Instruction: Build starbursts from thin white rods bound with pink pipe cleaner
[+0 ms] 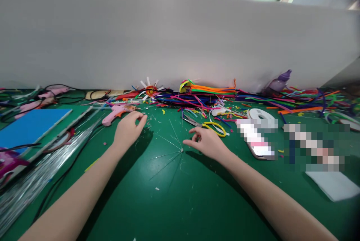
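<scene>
Several thin silvery wires fan out from a small pale knot (182, 150) on the green table, between my hands. My left hand (129, 127) is at the left, beyond the wire ends, with its thumb and forefinger brought together; anything pinched there is too small to make out. Just behind that hand lies a pink glue gun (115, 115). Over the table by the knot, my right hand (209, 142) has its thumb and forefinger apart, the other fingers curled and nothing visible between them. Yellow-handled scissors (216, 128) lie right behind it, their handles partly hidden by the hand.
Coloured pipe cleaners (194, 98) heap along the white partition (180, 38). A white tape roll (260, 115), phone (257, 145) and purple bottle (277, 83) are at right. Left are a blue board (33, 126), clear plastic-wrapped strands (53, 158) and a black cable (67, 169).
</scene>
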### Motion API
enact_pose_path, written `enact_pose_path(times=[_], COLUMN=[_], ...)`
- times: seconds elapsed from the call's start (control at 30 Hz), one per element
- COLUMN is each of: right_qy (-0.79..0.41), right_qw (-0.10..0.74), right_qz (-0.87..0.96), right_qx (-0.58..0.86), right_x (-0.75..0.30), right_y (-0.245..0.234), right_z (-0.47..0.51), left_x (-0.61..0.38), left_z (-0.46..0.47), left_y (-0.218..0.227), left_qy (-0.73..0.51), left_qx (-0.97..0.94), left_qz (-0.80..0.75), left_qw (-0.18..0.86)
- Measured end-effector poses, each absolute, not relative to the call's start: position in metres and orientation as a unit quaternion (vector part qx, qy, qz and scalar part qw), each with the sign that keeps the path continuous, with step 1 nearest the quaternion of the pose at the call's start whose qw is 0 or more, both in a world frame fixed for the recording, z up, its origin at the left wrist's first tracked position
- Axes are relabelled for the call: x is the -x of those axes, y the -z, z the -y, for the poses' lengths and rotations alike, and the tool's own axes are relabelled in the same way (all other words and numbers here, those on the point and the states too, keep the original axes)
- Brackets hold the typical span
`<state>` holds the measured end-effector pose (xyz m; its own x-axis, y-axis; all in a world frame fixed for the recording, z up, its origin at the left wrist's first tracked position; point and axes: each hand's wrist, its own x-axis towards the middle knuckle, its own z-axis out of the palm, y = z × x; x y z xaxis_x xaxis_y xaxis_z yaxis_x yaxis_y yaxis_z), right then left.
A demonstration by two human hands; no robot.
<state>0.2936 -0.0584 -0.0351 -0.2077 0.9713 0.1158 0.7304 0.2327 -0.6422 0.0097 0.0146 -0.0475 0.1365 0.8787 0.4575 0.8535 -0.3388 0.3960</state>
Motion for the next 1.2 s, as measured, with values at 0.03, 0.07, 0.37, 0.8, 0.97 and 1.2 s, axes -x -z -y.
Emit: enact_pose_path(times=[0.03,0.07,0.37,0.8,0.97,1.2], right_qy=[-0.228,-0.228,-0.175,0.068,0.103,0.127], right_qw=[0.256,0.253,0.222,0.161,0.111,0.098], right_qz=[0.747,0.753,0.785,0.752,0.734,0.729], right_qx=[0.57,0.563,0.552,0.635,0.662,0.666], right_x=[-0.297,-0.302,-0.352,-0.335,-0.328,-0.323], right_y=[0.032,0.028,0.006,0.045,0.047,0.037], right_z=[0.057,0.056,0.032,-0.05,-0.054,-0.048], left_x=[-0.012,-0.013,-0.012,-0.013,-0.016,-0.018], left_z=[-0.014,-0.014,-0.013,-0.016,-0.016,-0.017], left_y=[0.051,0.055,0.069,0.081,0.083,0.082], left_qy=[-0.325,-0.331,-0.3,-0.274,-0.269,-0.266], left_qx=[-0.754,-0.754,-0.769,-0.761,-0.769,-0.768], left_qz=[-0.57,-0.567,-0.564,-0.583,-0.574,-0.58], left_qw=[0.028,0.037,-0.023,-0.078,-0.08,-0.06])
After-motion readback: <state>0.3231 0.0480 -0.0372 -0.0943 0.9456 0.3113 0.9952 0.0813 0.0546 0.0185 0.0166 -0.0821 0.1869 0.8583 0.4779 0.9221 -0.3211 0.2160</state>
